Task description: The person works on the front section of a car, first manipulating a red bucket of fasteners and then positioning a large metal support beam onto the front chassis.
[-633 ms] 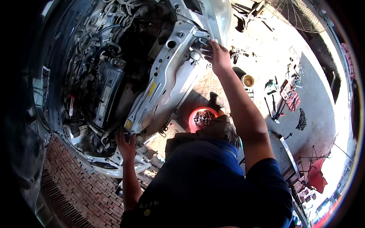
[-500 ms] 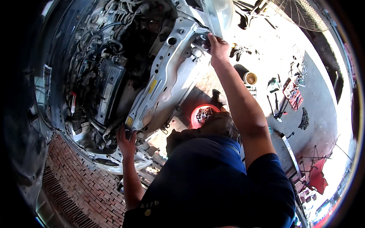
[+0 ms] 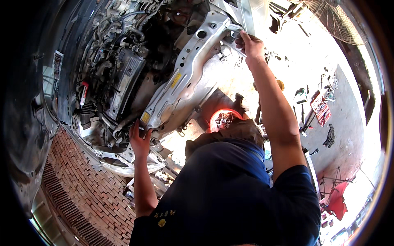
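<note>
- Running at a slant, a silver crossbar (image 3: 186, 74) is held at both ends, an engine cover (image 3: 128, 80) being to its left.
- The crossbar's left end is gripped between thumb and fingers by the left hand (image 3: 140, 141).
- Its right end is gripped in the curled fingers of the right hand (image 3: 253, 47).
- Metal parts (image 3: 225, 120) are contained in a red basin (image 3: 212, 120), right of the crossbar.
- A red tool case (image 3: 321, 107) is seen farther right of it.
</note>
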